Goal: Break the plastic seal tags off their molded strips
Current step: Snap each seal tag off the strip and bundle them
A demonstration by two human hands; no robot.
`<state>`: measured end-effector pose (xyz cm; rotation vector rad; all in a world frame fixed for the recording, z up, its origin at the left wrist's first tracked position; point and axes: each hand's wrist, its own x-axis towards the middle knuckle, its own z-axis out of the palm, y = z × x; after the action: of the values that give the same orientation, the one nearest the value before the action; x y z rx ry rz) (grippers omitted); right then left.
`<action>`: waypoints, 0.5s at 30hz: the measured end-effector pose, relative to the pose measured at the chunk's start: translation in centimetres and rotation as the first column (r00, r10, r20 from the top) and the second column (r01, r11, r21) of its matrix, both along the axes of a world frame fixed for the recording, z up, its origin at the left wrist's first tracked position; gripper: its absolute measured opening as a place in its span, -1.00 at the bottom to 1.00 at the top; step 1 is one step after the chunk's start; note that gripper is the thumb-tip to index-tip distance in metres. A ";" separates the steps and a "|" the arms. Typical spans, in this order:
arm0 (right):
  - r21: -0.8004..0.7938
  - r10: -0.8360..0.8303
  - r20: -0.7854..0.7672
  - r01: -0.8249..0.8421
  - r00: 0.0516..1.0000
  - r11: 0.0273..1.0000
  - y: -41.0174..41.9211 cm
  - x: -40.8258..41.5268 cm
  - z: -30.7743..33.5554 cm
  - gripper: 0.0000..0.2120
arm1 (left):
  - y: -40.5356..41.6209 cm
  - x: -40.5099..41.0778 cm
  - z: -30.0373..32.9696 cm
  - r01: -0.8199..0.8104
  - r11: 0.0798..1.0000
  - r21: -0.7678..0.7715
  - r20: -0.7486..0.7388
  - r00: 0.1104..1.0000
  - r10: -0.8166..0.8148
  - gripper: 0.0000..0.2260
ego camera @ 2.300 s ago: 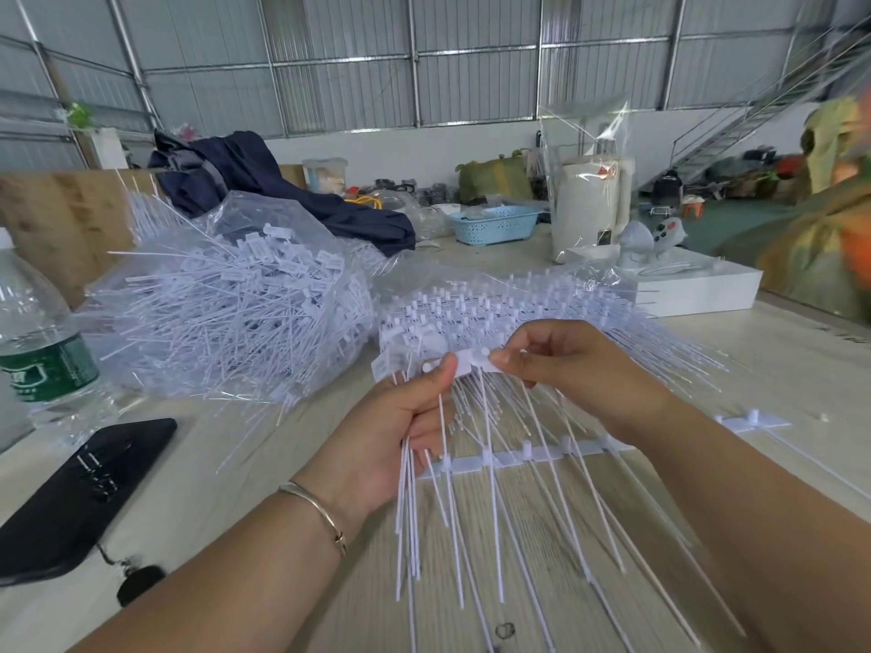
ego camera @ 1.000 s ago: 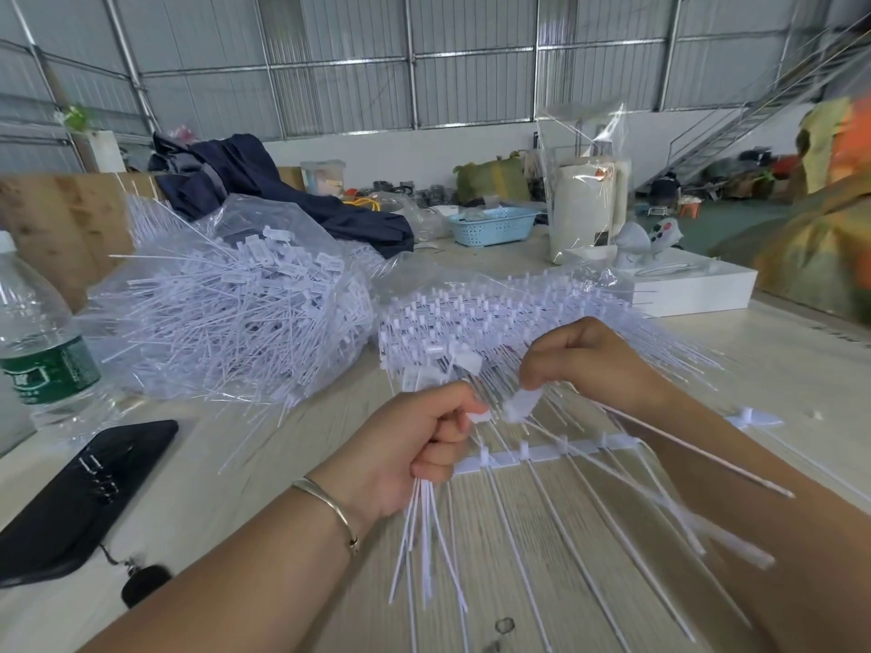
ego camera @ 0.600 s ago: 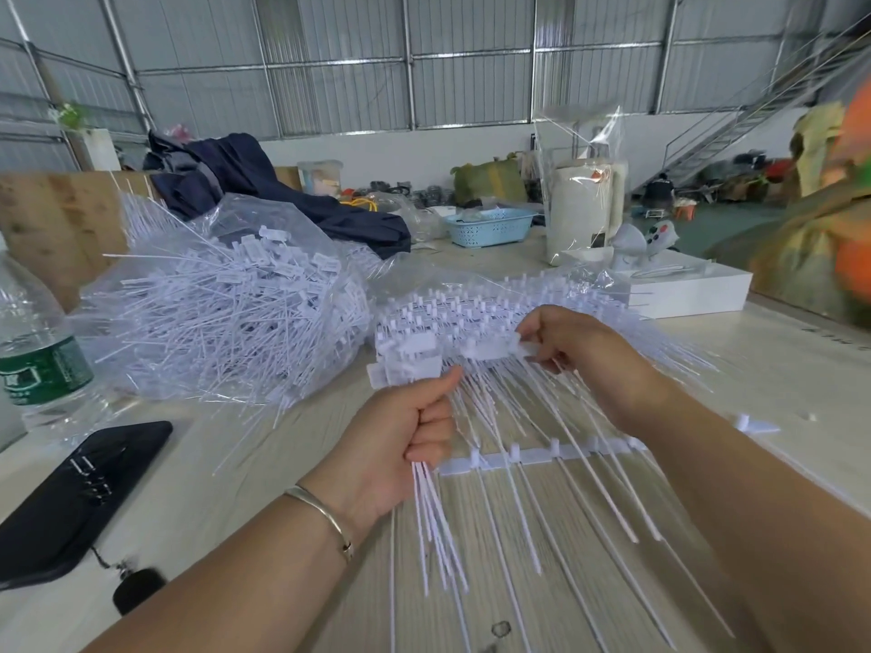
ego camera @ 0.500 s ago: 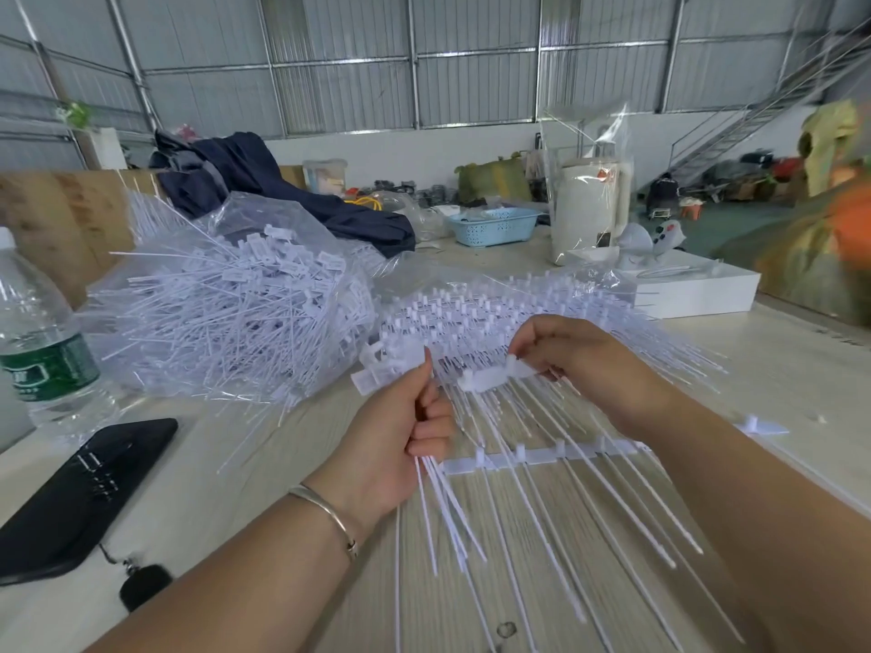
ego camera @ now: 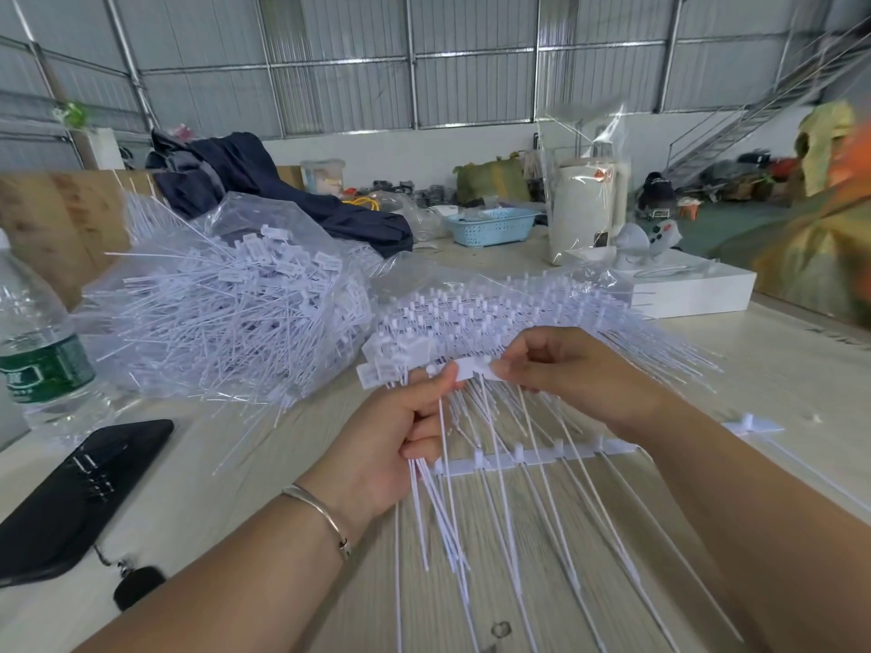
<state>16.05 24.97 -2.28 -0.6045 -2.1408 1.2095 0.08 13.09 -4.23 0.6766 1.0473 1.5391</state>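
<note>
Both forearms enter from the bottom edge, cut off below the elbows, and the right one covers part of the table (ego camera: 777, 369) and the right end of a strip (ego camera: 532, 457) lying flat there. The left hand (ego camera: 400, 435) is closed around a bundle of loose tags (ego camera: 438, 501); their flat heads stick out above the fist and their thin tails fan down toward the camera, though how many it holds is hard to count. Its thumb and the right hand's (ego camera: 565, 369) curled fingertips pinch opposite ends of a held strip (ego camera: 476, 368), raised just above the table, with tails hanging beneath it. The right palm faces away, so its grip is only partly visible. Behind the hands, a stack of strips (ego camera: 495, 313) in clear film spreads across the table, its edges blurring into the wrap. To the left, a bag of tags (ego camera: 226, 304) sits heaped, nearly touching the stack. A bottle (ego camera: 37, 351) is cut by the left edge, with a phone (ego camera: 80, 492) lying before it. Farther back are dark cloth (ego camera: 264, 190), a blue basket (ego camera: 490, 227) and a white box (ego camera: 683, 289); the right edge is a colourful smear that cannot be identified.
</note>
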 end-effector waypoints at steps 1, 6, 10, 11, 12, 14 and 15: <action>-0.013 -0.007 0.024 0.008 1.000 1.000 0.0 0.1 0.1 -0.53 | -0.1 0.0 0.0 0.021 1.000 0.012 0.034 0.999 -0.021 -0.86; -0.070 0.039 0.017 -0.038 0.999 0.997 -0.2 0.1 0.1 -0.43 | -0.3 0.0 0.2 0.155 0.985 0.081 0.116 0.980 -0.163 -0.85; -0.166 0.184 -0.033 -0.187 0.982 0.968 -1.0 -0.5 0.1 -0.68 | -0.5 0.0 0.2 0.284 0.953 0.102 0.077 0.953 -0.293 -0.77; -0.171 0.212 -0.050 -0.218 0.976 0.961 -1.1 -0.7 0.0 -0.63 | -0.5 0.1 0.1 0.314 0.945 0.090 0.066 0.945 -0.320 -0.71; -0.171 0.230 -0.066 -0.238 0.971 0.956 -1.2 -0.8 -0.2 -0.54 | -0.5 0.1 0.0 0.340 0.937 0.080 0.064 0.936 -0.345 -0.66; -0.173 0.237 -0.078 -0.248 0.968 0.953 -1.3 -0.9 -0.4 -0.40 | -0.4 0.2 -0.1 0.365 0.928 0.073 0.075 0.926 -0.370 -0.66; -0.173 0.231 -0.083 -0.242 0.969 0.955 -1.4 -0.9 -0.4 -0.41 | -0.3 0.2 -0.1 0.359 0.931 0.066 0.073 0.929 -0.363 -0.69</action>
<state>15.12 23.55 -2.69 -0.3868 -2.1100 1.5464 0.32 12.75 -4.37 0.7856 0.7701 1.2640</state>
